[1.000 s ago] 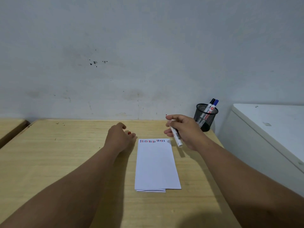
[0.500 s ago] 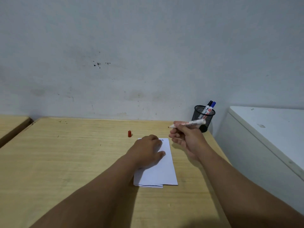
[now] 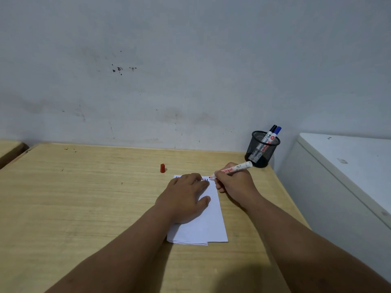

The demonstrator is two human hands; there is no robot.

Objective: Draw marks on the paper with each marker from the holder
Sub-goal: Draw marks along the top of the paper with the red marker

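Observation:
A folded white paper (image 3: 208, 227) lies on the wooden table (image 3: 84, 197), with a row of short red and dark marks along its far edge. My left hand (image 3: 186, 197) rests flat on the paper, fingers spread, covering most of the marks. My right hand (image 3: 233, 182) grips an uncapped red marker (image 3: 232, 170), its red tip at the paper's far right corner. Its red cap (image 3: 162, 168) stands on the table to the left. A black mesh holder (image 3: 262, 149) at the back right holds a black marker (image 3: 271, 132) and a blue marker (image 3: 276, 133).
A grey stained wall rises right behind the table. A white cabinet (image 3: 349, 166) stands close on the right, beside the table's right edge. Another wooden surface (image 3: 8, 149) shows at the far left.
My left hand left the red cap on the table and moved right onto the paper. My right hand turned the marker and lowered its tip to the paper's far edge.

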